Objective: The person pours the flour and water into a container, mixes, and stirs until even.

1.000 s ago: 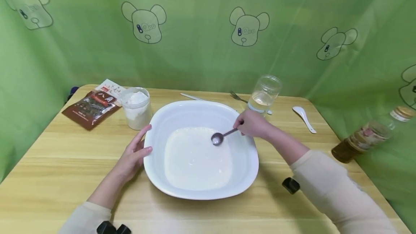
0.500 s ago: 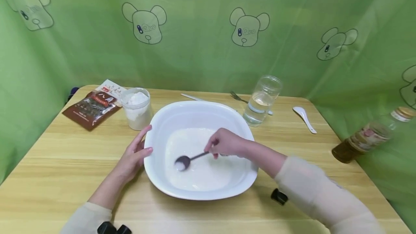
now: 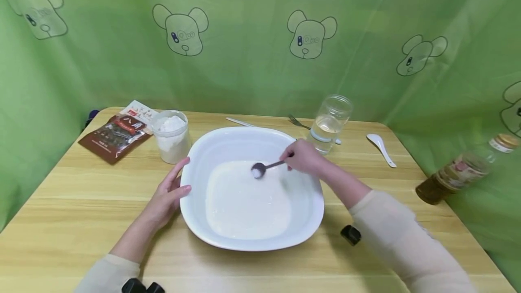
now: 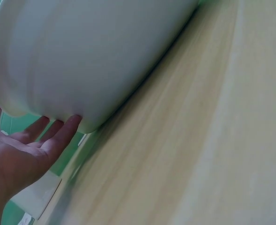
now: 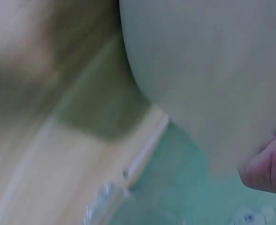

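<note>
A white basin (image 3: 252,244) with milky white liquid (image 3: 244,207) in it stands mid-table in the head view. My left hand (image 3: 164,200) rests against its left side, thumb and forefinger at the rim. In the left wrist view, the fairly straight fingers of that hand (image 4: 23,152) touch the basin's outer wall (image 4: 91,56). Over the liquid, my right hand (image 3: 303,155) pinches the handle of a dark spoon (image 3: 258,170) with a round bowl holding something white. The right wrist view shows only part of the hand (image 5: 269,164) beyond the basin wall; the spoon is hidden there.
Left of the basin stand a jar of white powder (image 3: 171,137) and a brown packet (image 3: 116,137). Behind its right side are a glass jar of clear liquid (image 3: 329,125) and a fork (image 3: 298,122). Farther right are a white spoon (image 3: 380,149) and a bottle (image 3: 457,171).
The right hand has swept the spoon left and towards the body across the basin, then back up and right. My left hand and the basin have stayed put.
</note>
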`<state>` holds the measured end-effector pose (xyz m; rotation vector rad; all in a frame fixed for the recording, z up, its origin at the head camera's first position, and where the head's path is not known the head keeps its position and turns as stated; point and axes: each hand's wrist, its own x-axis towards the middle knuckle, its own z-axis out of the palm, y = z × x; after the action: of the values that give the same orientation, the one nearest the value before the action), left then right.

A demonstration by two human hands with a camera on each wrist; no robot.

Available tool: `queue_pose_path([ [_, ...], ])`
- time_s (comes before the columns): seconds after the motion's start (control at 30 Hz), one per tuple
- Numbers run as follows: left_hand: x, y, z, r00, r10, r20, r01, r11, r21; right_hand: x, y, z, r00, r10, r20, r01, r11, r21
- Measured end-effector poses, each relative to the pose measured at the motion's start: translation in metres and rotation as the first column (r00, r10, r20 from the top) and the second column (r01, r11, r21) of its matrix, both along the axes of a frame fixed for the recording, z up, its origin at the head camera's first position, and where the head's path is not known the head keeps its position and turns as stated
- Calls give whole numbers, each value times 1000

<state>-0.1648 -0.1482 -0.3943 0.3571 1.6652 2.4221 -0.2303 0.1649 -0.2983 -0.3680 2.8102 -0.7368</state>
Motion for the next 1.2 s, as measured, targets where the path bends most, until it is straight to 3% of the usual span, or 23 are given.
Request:
queue_pose_path([
  [0.1,0,0,0,1000,3,0,-3,1000,2,-2,-25,-12,998,-28,48,33,995,-97],
  [0.23,0,-1,-1,1000,-2,-13,2,1000,10,14,-46,-16,982,43,186,-8,983,-186],
  [0.37,0,0,-2,1000,-2,-22,3,1000,14,35,-38,-7,944,235,233,-207,968,-141],
  [0.43,0,0,-2,1000,-2,-23,2,1000,14,41,-24,0,925,316,211,-303,949,-93],
  [0.5,0,0,-3,1000,-1,-20,2,1000,12,43,-7,6,921,346,178,-344,938,-44],
  [0.57,0,0,-3,1000,-2,-18,2,1000,7,41,10,11,937,316,151,-319,948,-2],
  [0.7,-1,1,-2,1000,-5,-15,5,1000,-1,29,31,14,982,174,74,-178,983,51],
  [0.8,-1,2,-2,1000,-5,-11,5,1000,-5,18,26,8,995,104,-12,-103,993,53],
  [0.9,0,2,-2,1000,2,-4,-2,1000,-9,10,6,-4,994,93,-61,-94,996,-14],
  [1.0,0,2,-2,1000,7,0,-7,1000,-15,9,-19,-17,995,96,2,-95,988,-124],
  [1.07,0,2,-2,1000,8,1,-8,1000,-17,13,-31,-23,990,108,90,-90,978,-188],
  [1.2,-1,1,-1,1000,4,-7,-4,1000,-13,28,-37,-21,956,190,222,-143,967,-212],
])
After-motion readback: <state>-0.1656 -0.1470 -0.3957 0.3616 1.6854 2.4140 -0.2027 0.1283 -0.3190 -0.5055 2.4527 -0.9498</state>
